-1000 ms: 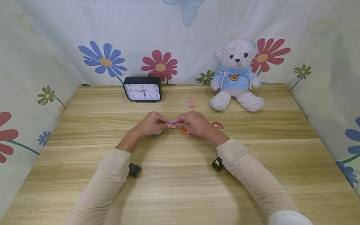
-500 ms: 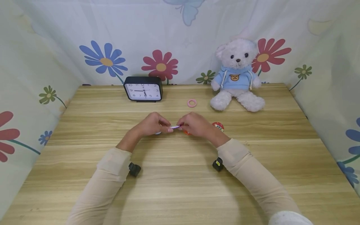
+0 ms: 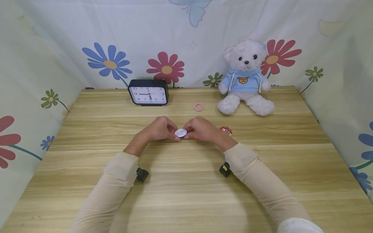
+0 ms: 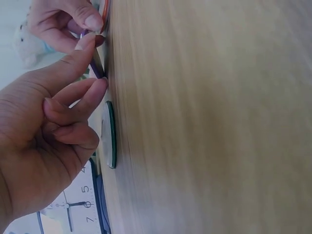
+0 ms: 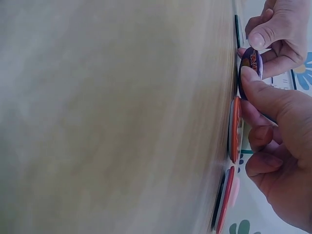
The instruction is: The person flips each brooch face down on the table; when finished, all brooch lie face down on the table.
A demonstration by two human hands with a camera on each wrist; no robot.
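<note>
A round badge is held between both hands, its whitish back turned up in the head view. In the right wrist view its dark purple printed front shows. My left hand pinches one edge between thumb and fingers. Opposite it, my right hand grips the other edge. Close by the left fingers lies a pale disc with a green rim. An orange badge lies by the right fingers, mostly covered by that hand in the head view.
A red badge lies right of the right hand. Farther back are a pink ring, a black-framed clock and a white teddy bear in a blue hoodie. A floral curtain stands behind the wooden table.
The badge has been turned over between the fingers: its purple printed front faced up, then its edge, and now its whitish back. The hands have shifted only slightly.
</note>
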